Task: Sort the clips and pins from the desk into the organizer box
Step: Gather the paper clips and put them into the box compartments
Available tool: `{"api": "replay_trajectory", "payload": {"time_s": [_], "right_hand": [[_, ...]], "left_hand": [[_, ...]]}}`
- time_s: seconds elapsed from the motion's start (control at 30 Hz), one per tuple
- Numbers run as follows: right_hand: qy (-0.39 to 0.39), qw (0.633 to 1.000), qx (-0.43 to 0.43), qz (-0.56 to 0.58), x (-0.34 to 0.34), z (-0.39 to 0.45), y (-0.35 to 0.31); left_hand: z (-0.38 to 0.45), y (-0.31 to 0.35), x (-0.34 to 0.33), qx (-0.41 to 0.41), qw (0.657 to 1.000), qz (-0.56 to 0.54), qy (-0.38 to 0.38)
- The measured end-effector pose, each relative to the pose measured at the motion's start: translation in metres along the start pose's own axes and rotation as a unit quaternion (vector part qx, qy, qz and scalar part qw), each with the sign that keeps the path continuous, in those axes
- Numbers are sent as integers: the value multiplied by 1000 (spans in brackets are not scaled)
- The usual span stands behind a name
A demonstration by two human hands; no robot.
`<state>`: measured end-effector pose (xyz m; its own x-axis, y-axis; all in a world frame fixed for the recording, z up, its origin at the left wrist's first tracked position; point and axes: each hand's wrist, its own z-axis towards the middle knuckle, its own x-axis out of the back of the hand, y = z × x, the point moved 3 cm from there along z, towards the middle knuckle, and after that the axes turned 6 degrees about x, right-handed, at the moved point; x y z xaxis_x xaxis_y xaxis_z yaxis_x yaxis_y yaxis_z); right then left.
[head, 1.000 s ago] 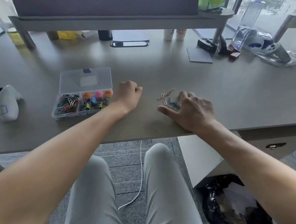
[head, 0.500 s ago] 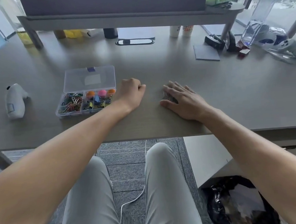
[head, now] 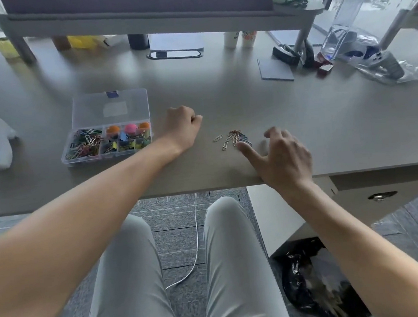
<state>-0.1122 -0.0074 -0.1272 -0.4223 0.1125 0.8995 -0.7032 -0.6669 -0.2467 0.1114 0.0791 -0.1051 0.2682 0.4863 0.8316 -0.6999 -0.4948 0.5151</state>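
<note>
Metal paper clips [head: 234, 138] lie loose on the surface [head: 301, 123], a small heap well right of the organizer box [head: 109, 142], w/ one or two strays on its box side. Right hand [head: 283, 156] hovers just right of the heap, fingers [head: 272, 133] spread & released, holding nothing. Left hand [head: 183, 127] rests clenched betw. box & heap. Step: gathering clips; next prob. a pinch or scoop, then carry to the box. Box open, lid back: clips in far-left compartment, binder clips & round pins in the others
</note>
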Motion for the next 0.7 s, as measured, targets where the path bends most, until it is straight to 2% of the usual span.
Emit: {"api": "replay_trajectory", "payload": {"time_s": [0.1,0.3,0.53,0.7], "right_hand": [[-11,999,-31,-40,1,-1,-14],[-65,993,-4,-99,-16,36,-55],[-97,984,103,-105,-22,52,-66],[-131,976,132,-115,-18,57,-64]], "left_hand": [[-2,0,0,2,1000,-8,-5],[-5,0,5,1,1000,-4,7],[-3,-14,9,-1,1000,-11,6],[-4,-20,11,5,1000,-20,8]]}}
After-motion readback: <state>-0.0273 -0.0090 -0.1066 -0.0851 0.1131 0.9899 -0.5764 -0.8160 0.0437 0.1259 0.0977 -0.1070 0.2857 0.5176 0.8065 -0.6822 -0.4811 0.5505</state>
